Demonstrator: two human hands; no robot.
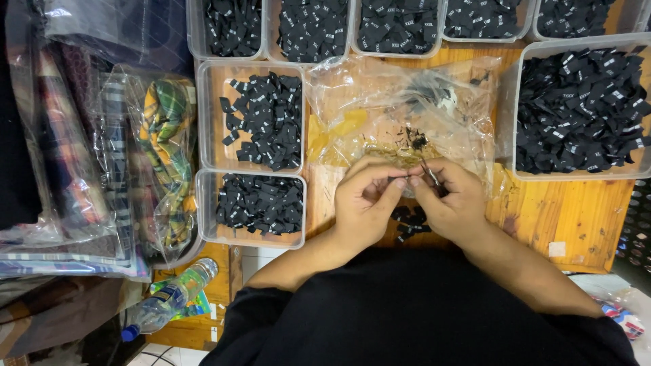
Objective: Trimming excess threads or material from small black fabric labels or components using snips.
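Head view: left hand and right hand pinch a small black label between narrowed fingertips above the wooden table; trimming underway, steady grip needed next.

A plastic water bottle lies low at the left, below bagged plaid fabrics stacked beside the wooden table.
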